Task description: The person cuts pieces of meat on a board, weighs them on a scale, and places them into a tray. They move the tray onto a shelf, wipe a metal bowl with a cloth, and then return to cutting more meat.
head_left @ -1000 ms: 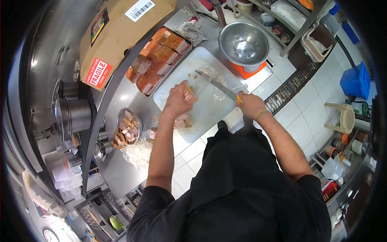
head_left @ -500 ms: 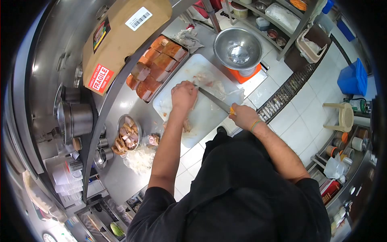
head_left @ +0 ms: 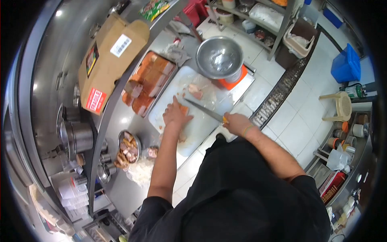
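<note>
My right hand [head_left: 238, 124] grips the yellow handle of a long knife [head_left: 204, 109], whose blade points left across the white cutting board [head_left: 201, 129]. My left hand [head_left: 175, 115] rests with fingers spread on a slab of meat [head_left: 184, 110] with an orange-brown surface, partly hidden beneath it. The knife tip is apart from that slab, a little above it in the view. A pale piece of meat [head_left: 196, 92] lies near a clear plastic sheet or bag [head_left: 209, 94] at the board's far side. More scraps show by my left wrist.
A tray [head_left: 171, 76] of orange-brown meat slabs stands left of the board. Below it is a metal bowl of meat chunks [head_left: 129, 147] beside crumpled plastic [head_left: 140, 171]. An empty steel bowl [head_left: 219, 56] sits on an orange scale [head_left: 235, 82]. A cardboard box [head_left: 109, 60] occupies the shelf.
My left hand has opened from a curled grip and spread over the meat slab. The knife has moved away from its fingers. The camera view has shifted slightly.
</note>
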### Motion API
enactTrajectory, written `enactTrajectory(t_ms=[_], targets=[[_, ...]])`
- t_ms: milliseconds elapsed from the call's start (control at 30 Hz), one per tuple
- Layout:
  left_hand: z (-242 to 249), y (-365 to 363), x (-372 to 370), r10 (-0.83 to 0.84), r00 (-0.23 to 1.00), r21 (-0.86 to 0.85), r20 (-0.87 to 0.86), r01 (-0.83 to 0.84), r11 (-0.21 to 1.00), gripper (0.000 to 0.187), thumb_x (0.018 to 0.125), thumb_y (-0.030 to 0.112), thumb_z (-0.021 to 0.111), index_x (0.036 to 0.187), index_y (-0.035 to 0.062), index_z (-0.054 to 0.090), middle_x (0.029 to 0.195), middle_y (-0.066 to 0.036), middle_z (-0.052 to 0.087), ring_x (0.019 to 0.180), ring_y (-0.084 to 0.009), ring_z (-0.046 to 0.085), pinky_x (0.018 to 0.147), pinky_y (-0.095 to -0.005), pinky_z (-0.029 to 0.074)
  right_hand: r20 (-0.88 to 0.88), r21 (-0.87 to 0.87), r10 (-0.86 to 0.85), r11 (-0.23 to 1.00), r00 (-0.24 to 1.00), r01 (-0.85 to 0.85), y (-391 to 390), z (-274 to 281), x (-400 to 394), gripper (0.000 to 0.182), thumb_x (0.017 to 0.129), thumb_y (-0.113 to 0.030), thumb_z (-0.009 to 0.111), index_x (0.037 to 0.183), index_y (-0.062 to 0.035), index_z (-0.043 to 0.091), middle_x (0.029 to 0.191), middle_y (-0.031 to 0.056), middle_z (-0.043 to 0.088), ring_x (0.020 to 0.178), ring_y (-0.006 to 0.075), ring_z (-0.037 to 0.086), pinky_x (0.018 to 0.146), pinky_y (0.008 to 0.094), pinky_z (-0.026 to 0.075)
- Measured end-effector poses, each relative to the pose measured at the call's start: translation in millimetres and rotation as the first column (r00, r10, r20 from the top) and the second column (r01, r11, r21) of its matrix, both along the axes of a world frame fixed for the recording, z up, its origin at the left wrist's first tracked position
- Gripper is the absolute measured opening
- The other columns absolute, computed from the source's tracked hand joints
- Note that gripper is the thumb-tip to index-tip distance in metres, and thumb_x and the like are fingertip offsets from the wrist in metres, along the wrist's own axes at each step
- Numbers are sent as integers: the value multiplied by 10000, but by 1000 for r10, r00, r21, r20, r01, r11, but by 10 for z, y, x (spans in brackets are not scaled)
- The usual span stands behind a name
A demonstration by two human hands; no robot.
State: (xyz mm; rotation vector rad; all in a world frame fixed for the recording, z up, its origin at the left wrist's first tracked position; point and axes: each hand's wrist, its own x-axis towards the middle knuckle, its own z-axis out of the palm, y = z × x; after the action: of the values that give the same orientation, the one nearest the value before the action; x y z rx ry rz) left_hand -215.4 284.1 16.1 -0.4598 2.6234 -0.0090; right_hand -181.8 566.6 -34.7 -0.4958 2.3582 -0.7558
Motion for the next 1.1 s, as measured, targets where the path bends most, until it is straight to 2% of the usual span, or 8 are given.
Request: enactTrajectory(t_ms=[100, 167, 233, 300, 400, 533, 733, 1100], targets=[[-199, -119, 14, 35, 993, -11, -110, -37, 999, 1115, 763, 529, 801, 1611, 69, 241, 1373, -193, 619, 1295, -358, 588, 1086, -451, 493, -78, -31, 1, 1000, 997, -4, -85, -677, 21, 260, 902, -273, 632, 1097, -104, 674, 977, 181, 745, 944, 386, 724, 780, 519, 571], [-252, -282, -3, -3, 986, 23, -166, 7, 1000, 859, 737, 568, 791, 1399, 76, 552, 1336, -190, 651, 1272, -353, 606, 1066, -457, 503, -114, -47, 106, 993, 988, -112, -122, -880, -48, 284, 938, -292, 565, 1115, -102, 679, 1045, 182, 743, 966, 380, 721, 814, 517, 570], [-119, -455, 6, 60, 973, 409, -224, 38, 912, 735, 684, 419, 862, 1254, 46, 588, 1121, -154, 719, 1096, -321, 680, 969, -419, 538, -68, 32, 96, 995, 993, -94, -100, -563, -84, 351, 916, -356, 580, 1135, -100, 678, 1018, 186, 741, 976, 381, 721, 831, 518, 568], [8, -405, -57, 250, 936, 720, -248, 6, 694, 652, 702, 273, 874, 1229, 32, 573, 1083, -118, 691, 1017, -249, 669, 926, -360, 536, -39, 4, 53, 999, 998, -53, -43, -430, -107, 358, 920, -359, 617, 1157, -95, 660, 1010, 193, 735, 982, 385, 718, 829, 517, 566], [481, 41, -270, 263, 857, 779, -444, 223, 586, 586, 728, 181, 847, 1213, 23, 559, 1096, -101, 654, 994, -195, 636, 909, -327, 524, -22, 14, 43, 999, 999, -43, -58, -331, -155, 337, 885, -289, 692, 1152, -85, 689, 1088, 181, 742, 1044, 377, 714, 878, 502, 568], [983, 649, -706, -21, 724, 509, -689, 505, 697, 612, 720, 176, 837, 1240, 17, 557, 1159, -163, 654, 1068, -305, 656, 952, -396, 525, 6, 0, 25, 1000, 1000, -25, -54, -215, -141, 378, 896, -297, 695, 1205, -82, 663, 1131, 180, 733, 1070, 380, 705, 890, 498, 565], [1363, 1375, -1239, -207, 585, 255, -784, 607, 753, 653, 721, 257, 843, 1280, 56, 571, 1222, -183, 650, 1152, -384, 625, 984, -479, 499, 1, -7, 53, 999, 999, -53, -88, -401, -178, 482, 916, -386, 696, 1290, -94, 606, 1114, 183, 730, 1065, 382, 706, 872, 518, 560], [876, 1688, -1553, -430, 745, 50, -509, 524, 850, 743, 711, 397, 836, 1354, 149, 561, 1310, -125, 621, 1239, -330, 605, 1123, -594, 349, 33, -38, 79, 996, 996, -78, -52, -325, -211, 427, 887, -289, 666, 1256, -75, 643, 1182, 177, 725, 1120, 366, 694, 915, 495, 561]])
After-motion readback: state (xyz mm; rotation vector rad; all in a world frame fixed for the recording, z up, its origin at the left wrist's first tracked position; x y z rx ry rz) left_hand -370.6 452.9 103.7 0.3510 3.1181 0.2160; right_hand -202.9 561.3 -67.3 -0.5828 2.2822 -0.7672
